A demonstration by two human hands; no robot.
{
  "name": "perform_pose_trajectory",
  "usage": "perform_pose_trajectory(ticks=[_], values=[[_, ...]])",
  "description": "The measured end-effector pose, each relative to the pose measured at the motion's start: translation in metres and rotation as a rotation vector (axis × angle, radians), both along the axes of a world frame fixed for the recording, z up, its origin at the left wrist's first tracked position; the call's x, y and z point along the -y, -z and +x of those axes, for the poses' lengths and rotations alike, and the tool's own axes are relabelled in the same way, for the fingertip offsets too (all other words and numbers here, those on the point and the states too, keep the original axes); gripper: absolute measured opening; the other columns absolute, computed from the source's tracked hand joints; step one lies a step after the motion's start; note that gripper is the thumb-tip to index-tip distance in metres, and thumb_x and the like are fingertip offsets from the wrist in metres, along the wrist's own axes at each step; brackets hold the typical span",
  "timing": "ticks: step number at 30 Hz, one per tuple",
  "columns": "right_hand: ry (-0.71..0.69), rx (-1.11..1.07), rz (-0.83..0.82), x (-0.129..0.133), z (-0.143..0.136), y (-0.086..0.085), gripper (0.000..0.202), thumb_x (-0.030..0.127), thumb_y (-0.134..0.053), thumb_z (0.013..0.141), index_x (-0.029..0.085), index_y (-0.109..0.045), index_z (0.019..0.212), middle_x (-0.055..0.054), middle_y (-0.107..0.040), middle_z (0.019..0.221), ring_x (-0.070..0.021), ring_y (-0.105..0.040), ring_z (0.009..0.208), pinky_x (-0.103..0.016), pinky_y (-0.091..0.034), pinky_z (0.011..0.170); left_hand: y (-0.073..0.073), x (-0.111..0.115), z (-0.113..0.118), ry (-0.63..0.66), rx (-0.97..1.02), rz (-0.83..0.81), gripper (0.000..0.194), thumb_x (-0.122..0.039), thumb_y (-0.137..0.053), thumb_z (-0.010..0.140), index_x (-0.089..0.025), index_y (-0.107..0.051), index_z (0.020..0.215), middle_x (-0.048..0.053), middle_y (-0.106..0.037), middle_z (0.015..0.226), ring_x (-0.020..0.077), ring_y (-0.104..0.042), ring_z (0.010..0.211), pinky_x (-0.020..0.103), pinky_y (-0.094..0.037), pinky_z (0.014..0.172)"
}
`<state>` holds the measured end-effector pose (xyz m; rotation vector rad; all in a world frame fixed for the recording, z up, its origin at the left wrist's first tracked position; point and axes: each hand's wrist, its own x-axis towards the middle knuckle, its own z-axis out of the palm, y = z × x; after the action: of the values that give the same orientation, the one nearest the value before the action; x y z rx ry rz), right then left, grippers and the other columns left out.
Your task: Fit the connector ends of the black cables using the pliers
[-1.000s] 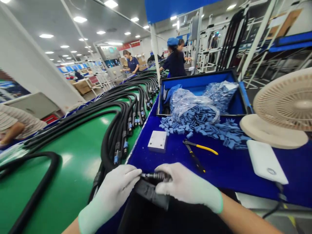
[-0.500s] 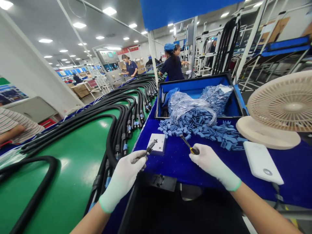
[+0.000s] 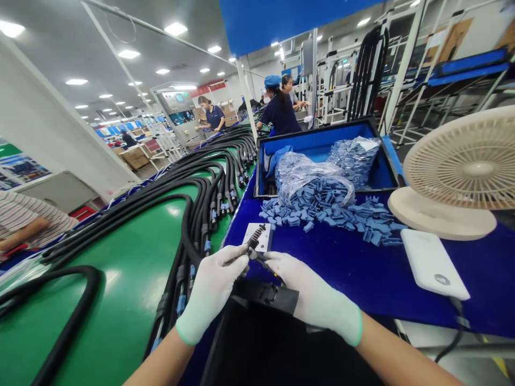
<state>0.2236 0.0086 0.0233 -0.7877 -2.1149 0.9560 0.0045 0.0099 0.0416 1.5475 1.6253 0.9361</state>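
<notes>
Seen from a head camera, two white-gloved hands meet at the near edge of a blue desk (image 3: 354, 268). The left hand (image 3: 211, 289) pinches a small black ribbed connector part (image 3: 255, 239) between thumb and fingertips, tilted up toward one o'clock. Half a second ago the right hand (image 3: 309, 297) was away at two o'clock, on the yellow-handled pliers; it has now come back to the left hand, its fingers curled around what seems to be that tool, mostly hidden. The tool tip appears to touch the part, so work on the part looks to be starting.

Just beyond the part lies a small white block (image 3: 263, 238). A black fixture (image 3: 267, 294) sits at the desk's near edge, under the hands. At twelve o'clock is a pile of blue plastic clips (image 3: 341, 212); at two o'clock, a white power bank (image 3: 434, 265) and a beige fan (image 3: 462, 171).

At nine o'clock, black cables (image 3: 193, 214) crowd a green conveyor (image 3: 112, 279) right up to the desk's left edge. Bare blue surface lies open at three o'clock.
</notes>
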Motion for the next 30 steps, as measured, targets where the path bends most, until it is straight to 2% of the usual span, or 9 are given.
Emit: perform_pose_trajectory(ticks=[3, 7, 12, 15, 17, 20, 23, 26, 30], values=[[0.037, 0.030, 0.032, -0.001, 0.003, 0.009, 0.037, 0.021, -0.068, 0.086, 0.028, -0.068, 0.122, -0.009, -0.068, 0.124, -0.0313, -0.062, 0.112, -0.044, -0.049, 0.101, -0.001, 0.003, 0.002, 0.037, -0.074, 0.042, 0.028, -0.041, -0.069, 0.086, -0.025, -0.080, 0.106, 0.002, -0.077, 0.110, 0.0273, -0.069, 0.106, 0.034, -0.055, 0.090], [0.115, 0.138, 0.061, -0.003, 0.003, 0.024, 0.025, 0.019, -0.065, 0.085, 0.021, -0.065, 0.110, -0.011, -0.067, 0.111, -0.0287, -0.061, 0.098, -0.040, -0.050, 0.089, -0.007, -0.001, -0.003, 0.108, -0.124, 0.049, 0.027, -0.043, -0.070, 0.086, -0.025, -0.080, 0.104, 0.002, -0.077, 0.108, 0.0280, -0.069, 0.105, 0.035, -0.053, 0.093], [0.216, 0.248, -0.014, -0.007, -0.001, 0.028, 0.009, 0.020, -0.063, 0.084, 0.021, -0.056, 0.090, -0.005, -0.064, 0.090, -0.0209, -0.058, 0.075, -0.030, -0.043, 0.066, -0.008, -0.033, -0.003, 0.317, 0.196, -0.107, 0.045, -0.055, -0.059, 0.091, -0.023, -0.077, 0.115, 0.009, -0.078, 0.104, 0.0271, -0.071, 0.090, 0.038, -0.057, 0.083], [0.271, 0.254, -0.037, -0.009, 0.000, 0.024, 0.014, 0.020, -0.059, 0.087, 0.021, -0.056, 0.100, -0.005, -0.065, 0.090, -0.0205, -0.060, 0.074, -0.029, -0.041, 0.066, -0.006, -0.048, 0.002, 0.421, 0.298, -0.112, 0.044, -0.053, -0.063, 0.088, -0.019, -0.078, 0.113, 0.010, -0.077, 0.102, 0.0246, -0.069, 0.085, 0.035, -0.056, 0.079], [0.265, 0.292, -0.012, -0.010, 0.003, 0.023, 0.021, 0.022, -0.060, 0.087, 0.018, -0.056, 0.107, -0.007, -0.067, 0.093, -0.0221, -0.063, 0.078, -0.030, -0.041, 0.069, -0.006, -0.052, 0.004, 0.401, 0.232, -0.076, 0.043, -0.050, -0.066, 0.087, -0.018, -0.077, 0.115, 0.007, -0.077, 0.101, 0.0233, -0.068, 0.083, 0.033, -0.055, 0.078], [0.251, 0.399, 0.021, -0.016, 0.004, 0.031, 0.012, 0.025, -0.061, 0.086, 0.019, -0.056, 0.095, -0.007, -0.068, 0.088, -0.0214, -0.062, 0.074, -0.030, -0.036, 0.065, -0.006, -0.051, 0.004, 0.329, 0.060, -0.037, 0.046, -0.049, -0.066, 0.089, -0.020, -0.075, 0.123, 0.004, -0.078, 0.108, 0.0250, -0.069, 0.089, 0.032, -0.054, 0.081], [0.303, 0.474, 0.049, -0.026, -0.001, 0.046, 0.014, 0.031, -0.063, 0.086, 0.021, -0.054, 0.091, -0.005, -0.068, 0.088, -0.0197, -0.060, 0.070, -0.029, -0.031, 0.060, -0.006, -0.049, 0.006, 0.255, -0.048, 0.006, 0.047, -0.050, -0.067, 0.089, -0.022, -0.075, 0.125, 0.003, -0.077, 0.118, 0.0294, -0.070, 0.104, 0.034, -0.053, 0.091], [0.344, 0.523, 0.054, -0.033, -0.008, 0.055, 0.014, 0.028, -0.063, 0.084, 0.021, -0.056, 0.093, -0.005, -0.068, 0.090, -0.0203, -0.060, 0.070, -0.030, -0.029, 0.059, -0.006, -0.049, 0.011, 0.222, -0.063, 0.050, 0.044, -0.048, -0.066, 0.090, -0.024, -0.075, 0.125, 0.000, -0.075, 0.127, 0.0303, -0.067, 0.118, 0.035, -0.050, 0.104], [0.344, 0.535, 0.077, -0.029, -0.008, 0.047, 0.008, 0.025, -0.059, 0.086, 0.021, -0.058, 0.093, -0.005, -0.069, 0.087, -0.0213, -0.063, 0.071, -0.030, -0.033, 0.060, -0.012, -0.050, 0.017, 0.267, -0.087, 0.053, 0.042, -0.043, -0.068, 0.087, -0.025, -0.075, 0.125, 0.000, -0.072, 0.131, 0.0306, -0.064, 0.125, 0.037, -0.047, 0.110]])
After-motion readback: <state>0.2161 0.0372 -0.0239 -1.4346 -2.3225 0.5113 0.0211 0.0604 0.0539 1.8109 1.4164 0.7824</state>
